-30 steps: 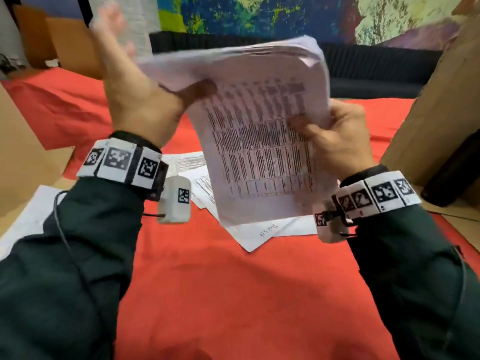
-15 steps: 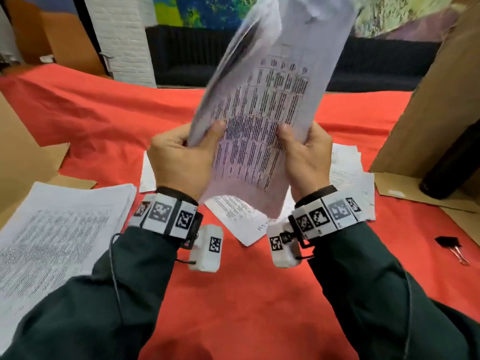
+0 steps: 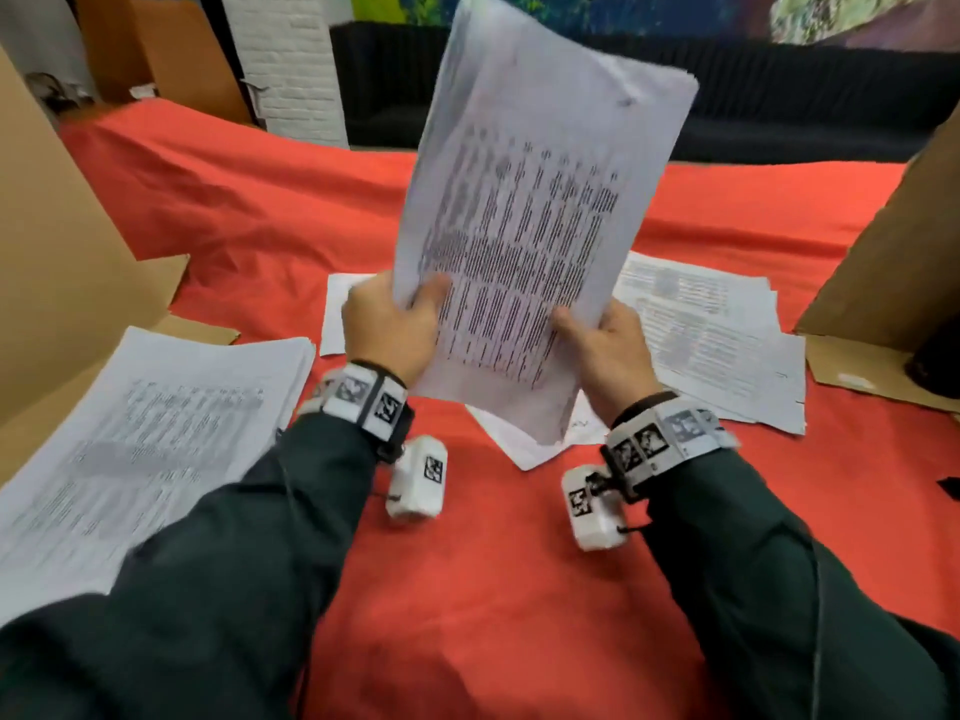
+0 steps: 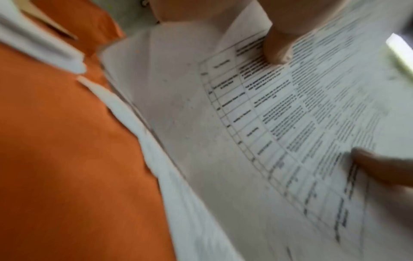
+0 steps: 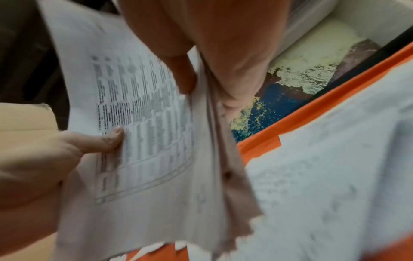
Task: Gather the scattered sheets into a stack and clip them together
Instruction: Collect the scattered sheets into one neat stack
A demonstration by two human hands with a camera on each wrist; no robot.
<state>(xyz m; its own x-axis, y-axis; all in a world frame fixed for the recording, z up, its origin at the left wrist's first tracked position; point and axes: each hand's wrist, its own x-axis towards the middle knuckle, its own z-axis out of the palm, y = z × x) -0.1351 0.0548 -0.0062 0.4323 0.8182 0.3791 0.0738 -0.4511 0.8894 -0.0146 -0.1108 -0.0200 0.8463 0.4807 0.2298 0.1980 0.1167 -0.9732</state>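
Observation:
I hold a bundle of printed sheets (image 3: 524, 236) upright over the red cloth, its lower corner just above loose sheets (image 3: 524, 449) on the table. My left hand (image 3: 389, 324) grips its lower left edge, thumb on the front page. My right hand (image 3: 605, 345) grips the lower right edge the same way. In the left wrist view the bundle (image 4: 290, 123) shows a printed table with a thumb on it; in the right wrist view the bundle's (image 5: 145, 123) edge is pinched between thumb and fingers. More scattered sheets (image 3: 717, 335) lie to the right. A black binder clip (image 3: 949, 485) peeks in at the right edge.
A thick pile of paper (image 3: 135, 439) lies at the left on the red tablecloth (image 3: 467, 589). Cardboard panels stand at the left (image 3: 57, 252) and right (image 3: 893, 252). A dark sofa (image 3: 779, 106) runs along the back.
The bundle swung from a flat, fanned hold to upright, then dropped a little lower. Both hands moved down to grip its bottom edges. The view tilted down.

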